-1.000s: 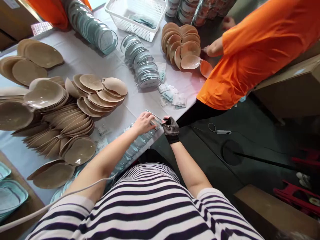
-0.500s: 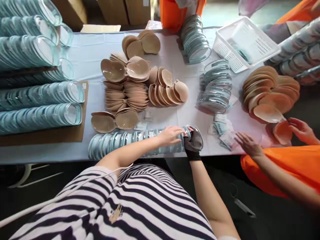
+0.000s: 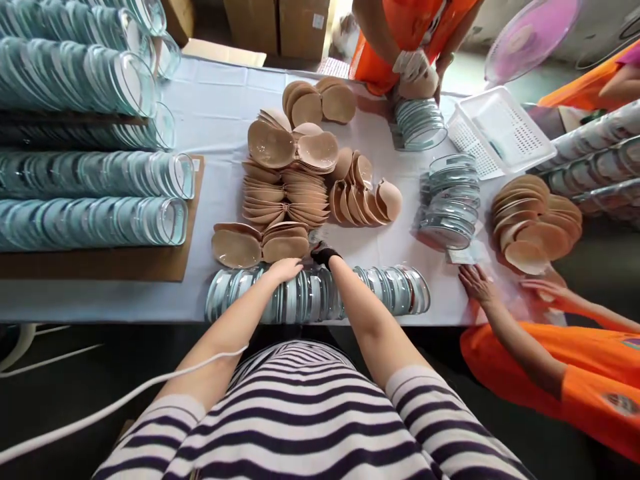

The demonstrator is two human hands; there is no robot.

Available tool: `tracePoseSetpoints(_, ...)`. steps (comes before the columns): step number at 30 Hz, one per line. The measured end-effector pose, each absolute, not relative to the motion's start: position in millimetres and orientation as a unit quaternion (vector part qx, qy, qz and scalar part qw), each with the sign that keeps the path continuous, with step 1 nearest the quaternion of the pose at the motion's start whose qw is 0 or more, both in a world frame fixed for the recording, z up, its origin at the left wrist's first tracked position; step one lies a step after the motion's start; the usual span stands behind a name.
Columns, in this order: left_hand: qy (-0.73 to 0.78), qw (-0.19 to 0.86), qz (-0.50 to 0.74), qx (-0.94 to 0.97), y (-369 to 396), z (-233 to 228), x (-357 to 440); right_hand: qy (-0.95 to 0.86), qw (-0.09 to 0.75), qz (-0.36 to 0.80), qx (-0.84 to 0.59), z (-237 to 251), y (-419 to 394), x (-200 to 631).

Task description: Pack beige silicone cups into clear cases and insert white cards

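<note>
- White cloth covers the long work table (image 3: 220,113), which carries rows of clear plastic shells on brown cardboard (image 3: 100,263) at the far left and heaps of beige moulded cups (image 3: 280,193) at the centre.
- A row of clear round plastic shells (image 3: 390,290) lies on its side along the near table edge, directly before the person.
- The left hand (image 3: 285,269), bare, rests palm-down on top of this row near its left half, fingers loosely curled over the shells; no firm grip is apparent.
- The right hand (image 3: 324,254), in a black fingerless glove, reaches just past the row toward the nearest pair of beige cups (image 3: 260,245); whether it is closed on anything cannot be determined.
- Judgement: the left hand should steady the row from above so the nested shells do not slide or fan out while the right hand works.
- A co-worker's hands (image 3: 477,283) at the right press on small packets; adequate separation exists.
</note>
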State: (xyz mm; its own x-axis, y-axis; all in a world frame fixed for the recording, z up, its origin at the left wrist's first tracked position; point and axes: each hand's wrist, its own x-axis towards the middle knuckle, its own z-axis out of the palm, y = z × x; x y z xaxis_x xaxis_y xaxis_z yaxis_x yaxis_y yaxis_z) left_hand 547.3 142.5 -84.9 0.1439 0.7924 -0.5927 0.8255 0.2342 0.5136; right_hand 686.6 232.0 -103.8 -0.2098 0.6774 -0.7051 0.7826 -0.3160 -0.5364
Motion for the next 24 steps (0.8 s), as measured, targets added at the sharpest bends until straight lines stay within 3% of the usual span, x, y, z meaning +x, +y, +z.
tracePoseSetpoints(5, 0.661, 0.405, 0.063, 0.629, 140.7, -72.0, 535.6, 0.558, -0.005, -0.511, 0.654, -83.7, 218.0, 696.4)
tracePoseSetpoints(8, 0.715, 0.303, 0.146, 0.613, 132.8, -62.5, 506.1, 0.569, -0.046, -0.491, 0.658, -57.8, 208.2, 722.0)
tracePoseSetpoints(12, 0.783, 0.158, 0.137, 0.585, 131.2, -64.7, 460.3, 0.648, 0.018, -0.378, 0.661, -31.3, 195.7, 746.5)
tracePoseSetpoints(16, 0.760, 0.148, 0.077, 0.628, 138.6, -70.1, 445.6, 0.729, 0.061, -0.261, 0.629, -30.9, 194.8, 719.6)
tracePoseSetpoints(21, 0.766, 0.168, 0.060, 0.618, 138.1, -70.1, 457.9, 0.710, 0.084, -0.356, 0.601, -44.2, 203.5, 650.4)
tracePoseSetpoints(24, 0.776, 0.177, 0.078, 0.600, 133.8, -68.9, 457.7, 0.735, 0.057, -0.354, 0.576, -38.1, 203.7, 620.4)
